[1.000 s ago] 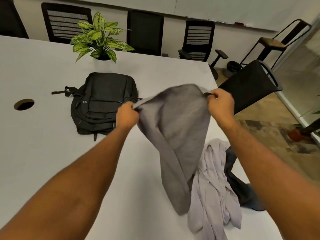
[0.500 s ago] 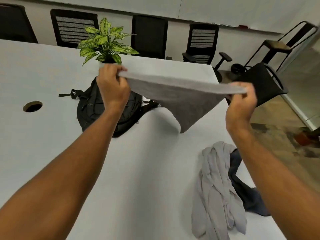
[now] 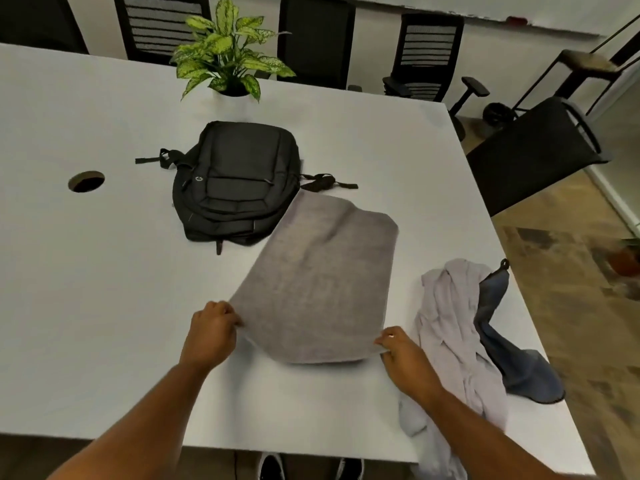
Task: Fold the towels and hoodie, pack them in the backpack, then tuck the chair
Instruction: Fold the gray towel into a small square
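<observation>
Lying flat now, grey towel (image 3: 322, 282), corners pinched

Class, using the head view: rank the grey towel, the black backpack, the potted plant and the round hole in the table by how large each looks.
1. Grey towel, though it lies nearest the camera.
2. Black backpack.
3. Potted plant, though it stands farthest, so the ranking is unsure.
4. Round hole in the table, clearly smallest.

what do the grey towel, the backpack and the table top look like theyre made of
Grey towel: soft, matte, fuzzy cloth, probably terry or microfibre; it sags between the hands.
Backpack: black woven synthetic, likely nylon or polyester; faint sheen, stitched panels and webbing straps.
Table: smooth white matte top, perhaps laminate; no grain, and a round cut hole.
</observation>
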### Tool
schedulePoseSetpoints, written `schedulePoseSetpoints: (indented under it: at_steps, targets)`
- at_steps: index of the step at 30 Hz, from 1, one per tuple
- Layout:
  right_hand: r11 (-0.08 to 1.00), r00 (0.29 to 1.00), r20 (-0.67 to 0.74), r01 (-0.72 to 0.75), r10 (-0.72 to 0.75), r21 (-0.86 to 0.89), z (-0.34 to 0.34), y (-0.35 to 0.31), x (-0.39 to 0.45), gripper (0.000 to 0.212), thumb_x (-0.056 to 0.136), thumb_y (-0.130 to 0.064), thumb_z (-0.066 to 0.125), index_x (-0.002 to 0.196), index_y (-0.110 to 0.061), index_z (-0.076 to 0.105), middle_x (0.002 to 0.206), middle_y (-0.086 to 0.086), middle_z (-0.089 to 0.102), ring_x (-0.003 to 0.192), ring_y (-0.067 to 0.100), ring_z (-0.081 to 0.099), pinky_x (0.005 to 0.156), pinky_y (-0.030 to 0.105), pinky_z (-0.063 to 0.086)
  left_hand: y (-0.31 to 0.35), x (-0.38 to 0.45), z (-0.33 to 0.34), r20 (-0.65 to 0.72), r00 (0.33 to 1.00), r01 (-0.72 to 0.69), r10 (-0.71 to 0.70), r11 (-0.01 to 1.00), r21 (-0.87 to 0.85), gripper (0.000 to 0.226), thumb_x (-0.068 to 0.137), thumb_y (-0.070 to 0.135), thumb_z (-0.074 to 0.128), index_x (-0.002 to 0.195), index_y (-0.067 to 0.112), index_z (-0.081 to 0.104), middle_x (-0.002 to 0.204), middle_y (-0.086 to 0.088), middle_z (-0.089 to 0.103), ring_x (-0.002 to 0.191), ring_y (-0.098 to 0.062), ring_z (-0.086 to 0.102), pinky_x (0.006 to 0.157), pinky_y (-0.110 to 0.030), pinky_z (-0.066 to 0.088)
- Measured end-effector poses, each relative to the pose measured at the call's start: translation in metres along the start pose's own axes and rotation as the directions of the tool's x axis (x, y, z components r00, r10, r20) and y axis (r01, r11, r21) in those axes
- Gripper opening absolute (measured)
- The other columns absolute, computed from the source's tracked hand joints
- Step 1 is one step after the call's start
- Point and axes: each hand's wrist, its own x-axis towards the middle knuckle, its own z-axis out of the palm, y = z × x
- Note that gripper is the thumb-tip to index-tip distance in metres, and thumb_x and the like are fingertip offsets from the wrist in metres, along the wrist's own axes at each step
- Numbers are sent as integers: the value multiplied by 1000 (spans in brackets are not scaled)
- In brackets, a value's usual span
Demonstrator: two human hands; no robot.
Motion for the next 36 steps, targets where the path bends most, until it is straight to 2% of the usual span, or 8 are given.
schedulePoseSetpoints:
  at_steps: [5, 8, 11, 16, 21, 24, 28, 36]
  targets:
    - [967, 970, 239, 100, -43, -233, 36, 10, -29, 34, 102, -12, 49, 133, -13, 65, 139, 1, 54, 121, 22, 59, 104, 17, 37, -14, -33, 25, 142, 990, 2, -8, 999, 41, 30, 77, 0, 74, 91, 26, 82, 90, 1, 69, 83, -30, 62, 68, -36, 46]
    - [905, 948, 303, 213, -100, -369, 44, 14, -48, 32, 98, -18, 48, 121, -16, 70, 125, 3, 62, 104, 25, 65, 90, 34, 54, -20, -45, 30, 175, 984, -33, 26, 999, 41, 27, 76, 2, 78, 91, 24, 83, 88, 1, 68, 81, -29, 63, 68, -37, 49]
    - [853, 931, 317, 309, -180, -421, 52, 21, -66, 26, 82, -25, 61, 102, -26, 77, 105, -5, 69, 86, 14, 69, 71, 28, 57, -28, -56, 33, 222, 974, -46, 30, 997, 63, 28, 76, 4, 78, 94, 25, 83, 89, 2, 69, 82, -27, 63, 68, -38, 51]
    - [781, 905, 403, 349, -137, -518, 59, 12, -87, 35, 84, -40, 47, 101, -27, 75, 104, -6, 70, 91, 14, 63, 78, 32, 54, -38, -77, 32, 318, 947, -84, 52, 993, 87, 24, 91, 14, 62, 101, 26, 80, 98, 5, 67, 91, -20, 58, 82, -35, 50]
    - [830, 950, 276, 267, -143, -490, 68, -13, -85, 50, 89, -66, 48, 105, -26, 74, 108, -6, 68, 95, 16, 64, 82, 37, 52, -29, -83, 27, 319, 945, -89, 73, 995, 35, 35, 89, 35, 40, 92, 23, 72, 99, 5, 66, 87, -17, 57, 85, -34, 50]
    - [858, 974, 147, 222, -173, -464, 88, -38, -69, 48, 95, -53, 47, 118, -19, 71, 121, 1, 67, 108, 21, 64, 89, 39, 52, -6, -71, 37, 255, 955, -141, 151, 988, -57, 39, 86, 38, 41, 101, 19, 71, 109, 2, 65, 96, -20, 62, 91, -39, 52]
    - [909, 990, 103, 131, -98, -396, 130, -77, -37, 50, 101, -37, 39, 140, -12, 58, 147, 8, 54, 133, 24, 52, 111, 40, 35, 38, -52, 64, 202, 939, -249, 279, 955, -164, 47, 91, 36, 45, 127, 14, 66, 136, -6, 60, 122, -26, 58, 106, -42, 44]
    - [950, 997, 60, -19, 39, -312, 183, -96, 14, 61, 99, -38, 34, 154, -11, 39, 163, 5, 32, 151, 21, 30, 118, 49, 19, 55, -30, 122, 174, 950, -225, 258, 956, -191, 56, 103, 37, 37, 155, 17, 38, 166, -2, 27, 154, -17, 18, 124, -41, 8]
